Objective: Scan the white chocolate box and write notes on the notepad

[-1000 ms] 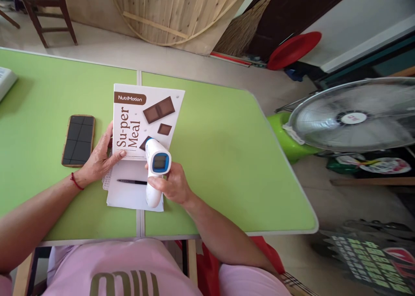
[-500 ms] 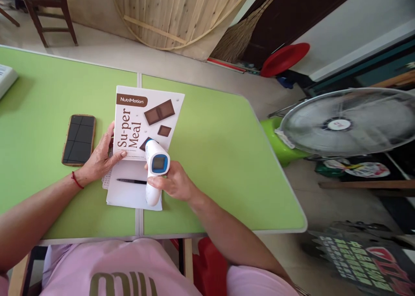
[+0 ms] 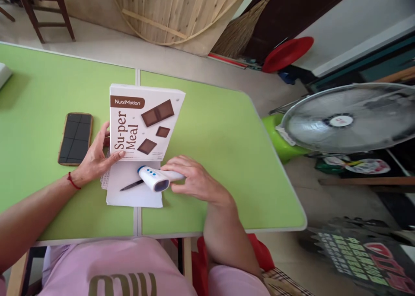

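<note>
My left hand grips the lower left edge of a white NutriMotion box, its thumb on the front and the other fingers partly hidden behind. The box is tilted up, showing pictures of chocolate pieces. To the right, my right hand is closed around the handle of a white and blue infrared thermometer, which lies sideways over a sheet of white paper. On that paper a black pen is partly covered by the thermometer.
A phone lies left of the box on the green table. Past the table's right edge stands a large fan. A chair, a broom and a red basin are farther back.
The thermometer has come down from in front of the box and turned sideways over the paper, my right hand turning with it. The box's lower pictures are now uncovered. My left hand keeps its hold.
</note>
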`<state>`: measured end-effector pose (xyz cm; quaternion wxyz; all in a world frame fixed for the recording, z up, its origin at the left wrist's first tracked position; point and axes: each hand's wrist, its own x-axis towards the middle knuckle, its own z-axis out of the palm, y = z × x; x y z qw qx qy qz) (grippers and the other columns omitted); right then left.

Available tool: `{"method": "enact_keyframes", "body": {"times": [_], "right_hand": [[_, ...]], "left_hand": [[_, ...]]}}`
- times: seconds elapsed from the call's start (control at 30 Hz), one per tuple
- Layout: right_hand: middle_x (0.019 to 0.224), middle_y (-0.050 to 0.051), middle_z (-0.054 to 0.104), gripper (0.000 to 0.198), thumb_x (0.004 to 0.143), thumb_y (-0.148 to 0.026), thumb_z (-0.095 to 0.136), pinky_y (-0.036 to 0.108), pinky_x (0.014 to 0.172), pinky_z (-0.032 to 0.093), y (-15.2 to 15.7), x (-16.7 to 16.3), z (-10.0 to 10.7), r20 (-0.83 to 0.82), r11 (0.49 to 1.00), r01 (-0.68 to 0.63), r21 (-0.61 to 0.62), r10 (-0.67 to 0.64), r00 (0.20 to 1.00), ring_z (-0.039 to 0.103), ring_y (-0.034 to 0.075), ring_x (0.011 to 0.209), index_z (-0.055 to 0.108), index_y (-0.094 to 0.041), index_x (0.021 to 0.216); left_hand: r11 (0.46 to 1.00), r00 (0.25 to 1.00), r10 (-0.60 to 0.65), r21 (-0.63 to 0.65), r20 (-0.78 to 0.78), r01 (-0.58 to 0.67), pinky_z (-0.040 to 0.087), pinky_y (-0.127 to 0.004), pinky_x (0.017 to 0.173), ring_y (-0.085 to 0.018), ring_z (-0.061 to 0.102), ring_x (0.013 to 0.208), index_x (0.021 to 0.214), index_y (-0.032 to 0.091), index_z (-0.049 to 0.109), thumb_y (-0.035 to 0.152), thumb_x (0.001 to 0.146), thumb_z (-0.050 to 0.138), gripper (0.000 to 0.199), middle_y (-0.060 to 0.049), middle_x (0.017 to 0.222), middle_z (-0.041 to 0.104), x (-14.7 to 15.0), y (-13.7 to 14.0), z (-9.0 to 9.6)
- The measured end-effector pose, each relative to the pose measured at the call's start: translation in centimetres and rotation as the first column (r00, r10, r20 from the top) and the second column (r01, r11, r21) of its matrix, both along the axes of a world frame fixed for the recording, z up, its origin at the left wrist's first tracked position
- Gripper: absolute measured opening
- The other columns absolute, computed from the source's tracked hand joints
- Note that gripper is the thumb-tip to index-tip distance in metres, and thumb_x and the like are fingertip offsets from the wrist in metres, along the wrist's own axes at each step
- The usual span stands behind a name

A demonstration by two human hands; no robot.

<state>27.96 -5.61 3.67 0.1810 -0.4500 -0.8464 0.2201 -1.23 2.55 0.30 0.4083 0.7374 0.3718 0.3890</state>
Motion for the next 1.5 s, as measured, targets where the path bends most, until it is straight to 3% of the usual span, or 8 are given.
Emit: {"method": "enact_keyframes", "body": {"times": [0.2, 0.43, 0.53, 0.7, 0.9, 1.07, 1.3, 1.5], "right_hand": [[0.101, 0.009, 0.07, 0.033, 0.078, -0.009, 0.06, 0.045, 0.086, 0.053, 1.4, 2.4, -1.9, 0.074, 0.986, 0.104, 0.127, -0.114, 0.991, 0.064, 0.026, 0.095, 0.068, -0.02, 0.108], [0.112, 0.015, 0.065, 0.044, 0.078, -0.005, 0.054, 0.056, 0.095, 0.047, 1.8, 2.3, -3.4, 0.191, 0.914, 0.245, 0.323, -0.316, 0.929, 0.059, 0.033, 0.108, 0.066, -0.017, 0.119], [0.111, 0.013, 0.064, 0.046, 0.08, -0.001, 0.053, 0.052, 0.092, 0.049, 1.0, 0.4, -2.2, 0.106, 0.901, 0.194, 0.389, -0.253, 0.962, 0.059, 0.031, 0.106, 0.066, -0.019, 0.12], [0.097, 0.01, 0.067, 0.022, 0.085, -0.007, 0.059, 0.04, 0.081, 0.049, -0.6, -3.4, -0.8, 0.085, 0.94, -0.075, 0.334, 0.049, 0.995, 0.059, 0.025, 0.094, 0.07, -0.015, 0.102], [0.095, 0.009, 0.068, 0.018, 0.093, -0.008, 0.055, 0.038, 0.083, 0.043, -0.9, -4.3, -1.6, 0.244, 0.952, -0.125, 0.278, 0.056, 0.968, 0.058, 0.023, 0.092, 0.071, -0.017, 0.093], [0.093, 0.009, 0.069, 0.016, 0.094, -0.01, 0.054, 0.038, 0.079, 0.045, -0.5, -4.1, -1.6, 0.15, 0.941, -0.098, 0.322, 0.052, 0.987, 0.059, 0.023, 0.088, 0.07, -0.016, 0.095], [0.094, 0.007, 0.07, 0.042, 0.094, -0.007, 0.05, 0.033, 0.069, 0.055, -0.1, -4.2, -1.9, -0.257, 0.912, 0.015, 0.409, 0.1, 0.961, 0.065, 0.02, 0.082, 0.055, -0.021, 0.134], [0.099, 0.009, 0.066, 0.055, 0.094, -0.007, 0.043, 0.034, 0.07, 0.059, -0.7, -4.4, -1.3, -0.384, 0.959, -0.012, 0.284, 0.125, 0.915, 0.065, 0.02, 0.087, 0.043, -0.022, 0.147]], "left_hand": [[1.0, 0.995, -0.008, -0.026, 0.101, 0.011, 0.055, -0.052, 0.099, -0.035, 0.055, 0.125, 0.154, 0.025, 0.024, 0.052, 0.088, 0.068, 0.084, -0.016, 0.14, 0.05, 0.3, -0.3, -0.4], [0.998, 0.981, 0.063, 0.012, 0.186, -0.066, 0.053, -0.05, 0.102, -0.033, 0.053, 0.127, 0.149, 0.027, 0.026, 0.054, 0.087, 0.068, 0.08, -0.015, 0.14, 0.048, 0.5, 0.0, -1.2], [0.993, 0.978, 0.084, 0.067, 0.191, -0.098, 0.049, -0.05, 0.107, -0.033, 0.05, 0.131, 0.15, 0.029, 0.02, 0.056, 0.087, 0.067, 0.083, -0.014, 0.142, 0.045, 0.5, 0.3, -1.2], [0.989, 0.989, 0.061, 0.125, 0.131, -0.078, 0.041, -0.049, 0.117, -0.032, 0.038, 0.142, 0.151, 0.028, 0.02, 0.055, 0.09, 0.064, 0.08, -0.014, 0.153, 0.035, 0.3, 1.1, -1.5], [0.974, 0.985, 0.152, 0.178, -0.078, -0.136, 0.023, -0.058, 0.124, -0.036, 0.02, 0.151, 0.151, 0.023, 0.024, 0.034, 0.092, 0.058, 0.069, -0.017, 0.157, 0.028, -0.5, 0.6, -2.3], [0.975, 0.934, 0.132, 0.215, -0.332, -0.062, 0.015, -0.065, 0.123, -0.042, -0.002, 0.153, 0.155, 0.013, -0.002, 0.025, 0.079, 0.068, 0.104, -0.025, 0.163, 0.002, -1.2, -1.2, -2.1], [0.983, 0.87, 0.117, 0.178, -0.478, -0.034, 0.021, -0.063, 0.122, -0.045, 0.01, 0.151, 0.154, 0.011, 0.008, 0.031, 0.072, 0.082, 0.112, -0.028, 0.162, 0.012, -1.6, -1.7, -1.4], [0.969, 0.835, 0.183, 0.239, -0.519, -0.064, 0.02, -0.067, 0.119, -0.046, 0.02, 0.149, 0.154, 0.013, 0.011, 0.042, 0.069, 0.086, 0.118, -0.029, 0.157, 0.026, -0.8, -2.1, -1.9]]}}
